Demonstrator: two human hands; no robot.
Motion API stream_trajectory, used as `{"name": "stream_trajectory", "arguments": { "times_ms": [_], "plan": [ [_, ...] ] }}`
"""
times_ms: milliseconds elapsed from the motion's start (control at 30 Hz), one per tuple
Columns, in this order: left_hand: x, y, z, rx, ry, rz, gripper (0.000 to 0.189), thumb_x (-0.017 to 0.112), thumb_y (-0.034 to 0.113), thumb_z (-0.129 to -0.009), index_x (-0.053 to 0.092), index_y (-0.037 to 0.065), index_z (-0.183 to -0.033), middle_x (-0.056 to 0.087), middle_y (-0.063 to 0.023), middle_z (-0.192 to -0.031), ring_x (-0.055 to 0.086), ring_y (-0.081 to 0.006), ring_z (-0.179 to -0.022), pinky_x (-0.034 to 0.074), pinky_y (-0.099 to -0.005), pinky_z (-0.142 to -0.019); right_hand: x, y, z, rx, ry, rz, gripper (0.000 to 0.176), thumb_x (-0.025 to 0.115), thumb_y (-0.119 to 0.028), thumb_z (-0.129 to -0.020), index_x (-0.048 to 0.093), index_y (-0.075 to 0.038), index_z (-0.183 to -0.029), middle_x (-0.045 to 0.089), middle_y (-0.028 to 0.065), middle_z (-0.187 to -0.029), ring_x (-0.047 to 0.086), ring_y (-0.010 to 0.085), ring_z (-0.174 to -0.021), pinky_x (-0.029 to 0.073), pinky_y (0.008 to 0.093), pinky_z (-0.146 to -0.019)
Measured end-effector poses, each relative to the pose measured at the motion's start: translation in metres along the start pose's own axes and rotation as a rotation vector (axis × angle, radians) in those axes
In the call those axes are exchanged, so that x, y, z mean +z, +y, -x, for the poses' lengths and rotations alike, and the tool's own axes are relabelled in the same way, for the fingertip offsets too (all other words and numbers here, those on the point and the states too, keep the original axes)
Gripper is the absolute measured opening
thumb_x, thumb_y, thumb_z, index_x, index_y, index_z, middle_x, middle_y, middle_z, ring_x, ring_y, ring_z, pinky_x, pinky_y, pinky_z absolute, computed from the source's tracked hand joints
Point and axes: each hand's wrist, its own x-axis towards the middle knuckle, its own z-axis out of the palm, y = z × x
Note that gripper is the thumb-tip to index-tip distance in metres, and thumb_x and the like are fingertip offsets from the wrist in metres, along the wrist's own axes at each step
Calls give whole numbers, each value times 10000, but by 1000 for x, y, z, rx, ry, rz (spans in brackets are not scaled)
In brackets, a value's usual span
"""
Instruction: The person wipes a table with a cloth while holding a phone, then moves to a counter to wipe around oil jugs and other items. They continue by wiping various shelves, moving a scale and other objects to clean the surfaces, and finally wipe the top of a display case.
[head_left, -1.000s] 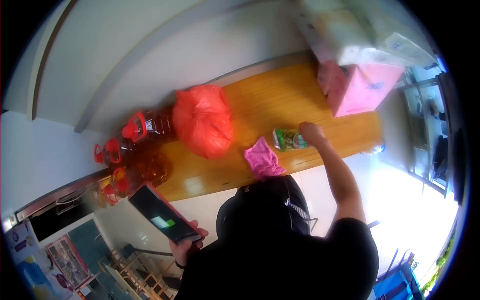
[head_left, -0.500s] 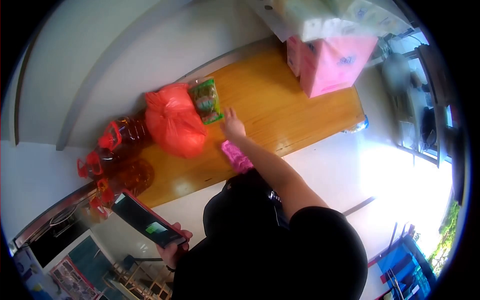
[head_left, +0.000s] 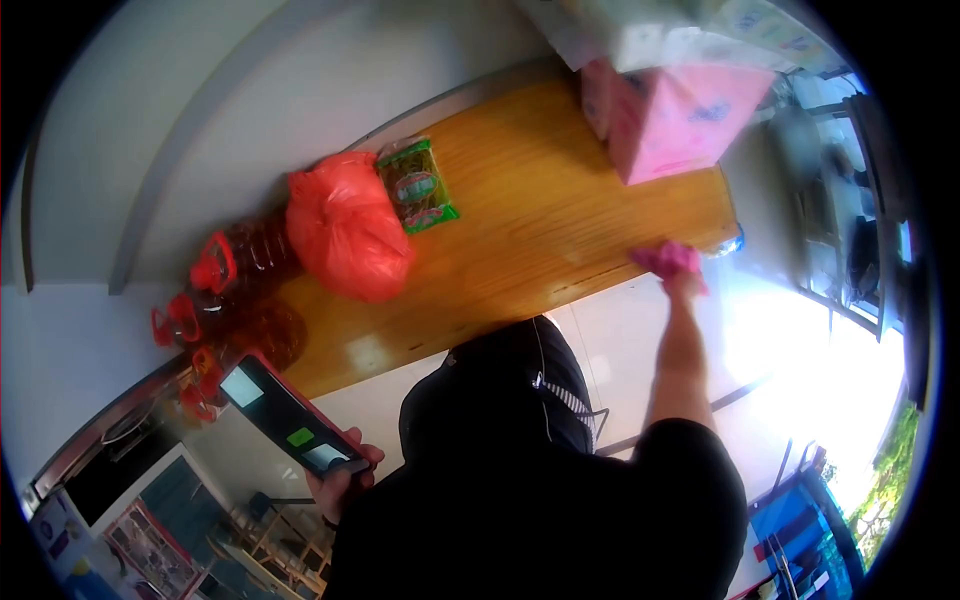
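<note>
My left hand (head_left: 343, 487) is closed around a smartphone (head_left: 290, 422) in a red case, its screen lit with a green patch. At the right end of the wooden table (head_left: 520, 200), my right hand (head_left: 684, 283) grips a crumpled pink cloth (head_left: 674, 258) by the front edge. The cloth covers most of those fingers. Farther left on the tabletop, a tied red plastic bag (head_left: 348, 230) sits beside a clear packet with green edges (head_left: 417, 188).
Large bottles with red handles (head_left: 265, 250) crowd the table's left end. Pink tissue packs (head_left: 680, 120) stand at the back right, with white packs above them. A small blue-and-white packet (head_left: 733, 242) lies at the right edge. Wooden stools (head_left: 285, 545) show at the lower left.
My right hand, earlier spread near the green-edged packet, has swung right and now holds the pink cloth, which lay at the table's front edge. My left hand keeps the phone almost in place.
</note>
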Motion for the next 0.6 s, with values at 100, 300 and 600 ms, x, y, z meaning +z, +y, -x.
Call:
{"name": "stream_trajectory", "arguments": {
  "times_ms": [100, 300, 600],
  "plan": [
    [2, 3, -14, -22, -95, -13, 515, 706, 172, -626, 476, -21, -1045, 614, -147, -902, 621, -273, -677, 435, -233, -422, -60, -72, -2, 305, -32, -108, 272, 476, -169, -800, 594, -105, -1037, 591, 120, -970, 589, 244, -864, 466, 342, -750],
    [27, 8, -43, -33, -227, -29, 515, 703, 196, -643, 490, -57, -1038, 610, -160, -890, 619, -275, -667, 456, -259, -466, -1, -291, 34, -94, -552, -453, 310, 473, -115, -818, 541, -65, -1117, 609, 150, -922, 590, 202, -838, 453, 302, -759],
    [55, 22, -43, -66, -56, -177, 477, 703, 190, -620, 522, -54, -988, 611, -168, -885, 607, -288, -615, 408, -239, -355, 227, -417, -53, -858, -571, 455, 396, 564, -317, -755, 516, -249, -1143, 580, 146, -998, 558, 314, -910, 445, 380, -796]
  ]
}}
